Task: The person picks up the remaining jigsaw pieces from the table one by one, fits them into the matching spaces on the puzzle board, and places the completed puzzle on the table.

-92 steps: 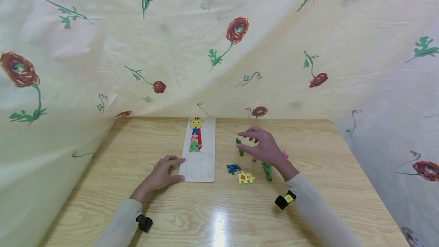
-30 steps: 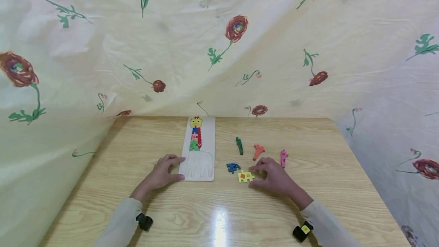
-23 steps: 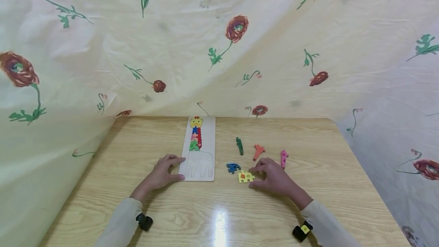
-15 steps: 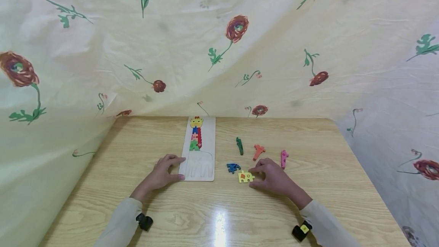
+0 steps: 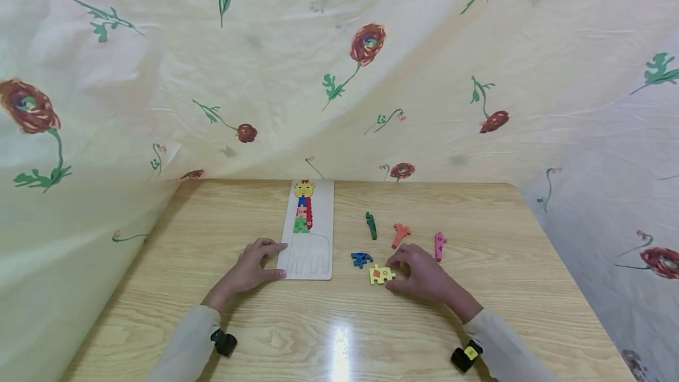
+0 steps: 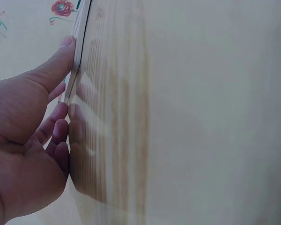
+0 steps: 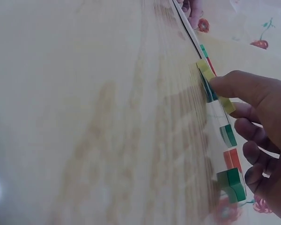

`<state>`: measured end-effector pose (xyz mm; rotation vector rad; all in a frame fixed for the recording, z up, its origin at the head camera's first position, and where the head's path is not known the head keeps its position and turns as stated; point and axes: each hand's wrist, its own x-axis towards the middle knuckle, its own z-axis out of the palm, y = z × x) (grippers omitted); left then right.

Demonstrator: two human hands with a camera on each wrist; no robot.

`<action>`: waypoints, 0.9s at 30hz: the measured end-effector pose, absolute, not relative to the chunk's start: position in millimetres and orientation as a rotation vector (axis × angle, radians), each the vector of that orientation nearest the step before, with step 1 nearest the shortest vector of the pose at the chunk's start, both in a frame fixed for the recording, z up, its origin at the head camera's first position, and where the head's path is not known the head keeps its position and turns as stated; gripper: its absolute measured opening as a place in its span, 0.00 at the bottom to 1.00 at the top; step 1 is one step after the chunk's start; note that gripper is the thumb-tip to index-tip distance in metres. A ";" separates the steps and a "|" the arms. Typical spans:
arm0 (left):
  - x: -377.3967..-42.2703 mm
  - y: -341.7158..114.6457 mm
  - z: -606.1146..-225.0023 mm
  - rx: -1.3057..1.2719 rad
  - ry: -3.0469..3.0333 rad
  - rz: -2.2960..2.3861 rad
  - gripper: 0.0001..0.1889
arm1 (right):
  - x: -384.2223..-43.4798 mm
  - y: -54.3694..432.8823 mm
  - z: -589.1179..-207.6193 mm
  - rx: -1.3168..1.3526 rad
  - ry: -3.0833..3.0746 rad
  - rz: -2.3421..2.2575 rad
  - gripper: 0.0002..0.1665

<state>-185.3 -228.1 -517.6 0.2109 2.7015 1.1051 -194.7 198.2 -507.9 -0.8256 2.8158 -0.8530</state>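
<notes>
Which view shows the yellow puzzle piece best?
Head view: the yellow puzzle piece faces up, its patterned top plainly visible. The right wrist view shows it edge-on, partly covered by the right hand; the left wrist view doesn't show it.

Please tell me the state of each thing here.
Board: flat, partly filled, body outline unfilled
Yellow piece: pinched in right hand
Blue piece: loose
Slim green piece: loose
Other green piece: near right hand, contact unclear
Orange piece: loose
Pink piece: loose
Left hand: touching board's edge
</notes>
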 end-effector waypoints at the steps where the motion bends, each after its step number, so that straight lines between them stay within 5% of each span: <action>1: -185.3 -228.1 -517.5 0.213 2.703 1.103 0.34 | -195.0 198.3 -508.0 -0.822 2.818 -0.860 0.18; 27: -183.7 -227.2 -511.0 0.236 2.698 1.103 0.34 | -203.4 180.6 -498.6 -0.937 2.876 -1.230 0.19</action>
